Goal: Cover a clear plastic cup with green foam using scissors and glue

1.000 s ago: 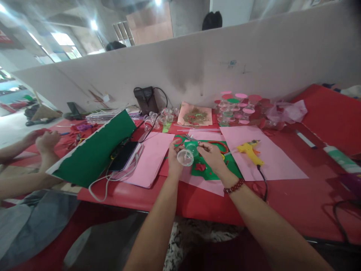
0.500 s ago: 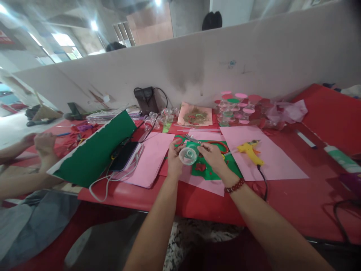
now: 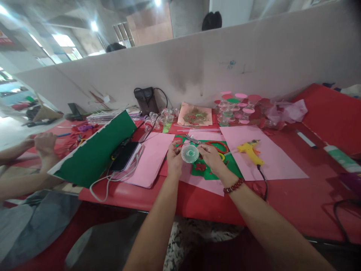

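I can see blue writing [image 3: 231,63] on the white partition [image 3: 169,71] beyond the table [image 3: 293,207], but it is too blurred for me to read. At the table's right side, a bottle [image 3: 342,161] carries a green and white label whose lettering I cannot make out either.

The clear plastic cup [image 3: 190,154] is held up above the middle of the table, nearer its front edge than the partition, mouth turned toward my camera. I have the left hand [image 3: 175,158] at its left rim and the right hand [image 3: 211,156] at its right, both with fingers drawn in narrow to hold it. Green shows through the bottom; I cannot tell whether that colour belongs to the cup.

Just behind the hands lie orange-handled scissors [image 3: 220,142], over a green sheet [image 3: 217,172] with red scraps. For sideways movement, I see the pink stack [image 3: 149,162] on the left and the yellow glue gun [image 3: 248,148] on a pink sheet [image 3: 279,162] to the right. Bare red surface runs along the front edge and widens toward the right front corner. Stacked cups with coloured discs [image 3: 234,109] stand along the far edge.
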Demonstrator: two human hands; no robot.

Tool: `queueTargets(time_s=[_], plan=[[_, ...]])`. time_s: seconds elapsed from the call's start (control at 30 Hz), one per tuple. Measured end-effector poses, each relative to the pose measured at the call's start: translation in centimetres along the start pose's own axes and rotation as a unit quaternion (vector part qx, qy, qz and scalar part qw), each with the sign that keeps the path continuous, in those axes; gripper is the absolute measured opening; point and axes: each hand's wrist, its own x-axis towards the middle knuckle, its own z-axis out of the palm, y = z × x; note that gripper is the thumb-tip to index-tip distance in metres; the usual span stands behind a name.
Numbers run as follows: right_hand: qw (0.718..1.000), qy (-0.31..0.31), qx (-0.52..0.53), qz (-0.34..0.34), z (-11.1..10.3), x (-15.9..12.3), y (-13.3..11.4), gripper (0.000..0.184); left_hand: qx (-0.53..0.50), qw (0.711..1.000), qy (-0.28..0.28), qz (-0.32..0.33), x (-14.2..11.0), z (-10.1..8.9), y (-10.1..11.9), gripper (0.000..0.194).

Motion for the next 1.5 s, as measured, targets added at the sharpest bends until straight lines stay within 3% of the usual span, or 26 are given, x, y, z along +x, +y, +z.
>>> queueTargets(time_s=[0.13, 0.33, 0.53, 0.7, 0.87, 1.0, 1.1, 1.33, 1.5], plan=[[1.0, 0.007, 0.02, 0.017, 0.0, 0.0, 0.0, 0.023, -0.01, 1.0, -0.006, -0.022, 0.0, -0.1, 0.1, 0.056], [0.997, 0.01, 0.07, 0.01, -0.2, -0.3, -0.8, 0.024, -0.058, 0.99, -0.044, -0.121, 0.2, -0.4, 0.2, 0.052], [0.998, 0.005, 0.051, 0.02, -0.1, -0.3, -0.7, 0.029, -0.068, 0.989, -0.049, -0.119, 0.1, -0.1, 0.5, 0.044], [0.992, 0.002, 0.119, 0.035, 0.2, -0.3, -0.7, 0.027, -0.102, 0.99, -0.036, -0.095, 0.3, -0.1, 0.4, 0.044], [0.978, 0.031, 0.194, 0.076, 0.2, -0.3, -1.0, 0.029, -0.126, 0.989, -0.003, -0.073, 0.4, -0.3, 0.4, 0.048], [0.97, 0.071, 0.206, 0.109, 0.2, -0.1, -1.1, 0.032, -0.084, 0.99, -0.018, -0.111, 0.0, -0.1, 0.2, 0.051], [0.968, 0.076, 0.207, 0.12, 0.2, 0.0, -1.1, 0.029, -0.08, 0.99, -0.024, -0.112, 0.0, 0.0, 0.0, 0.054], [0.976, 0.057, 0.174, 0.121, 0.1, -0.2, -1.3, 0.025, -0.088, 0.987, 0.036, -0.127, 0.5, -0.4, 0.2, 0.044], [0.98, 0.054, 0.156, 0.114, 0.2, -0.3, -1.4, 0.025, -0.083, 0.988, 0.046, -0.124, 0.6, -0.5, 0.0, 0.044]])
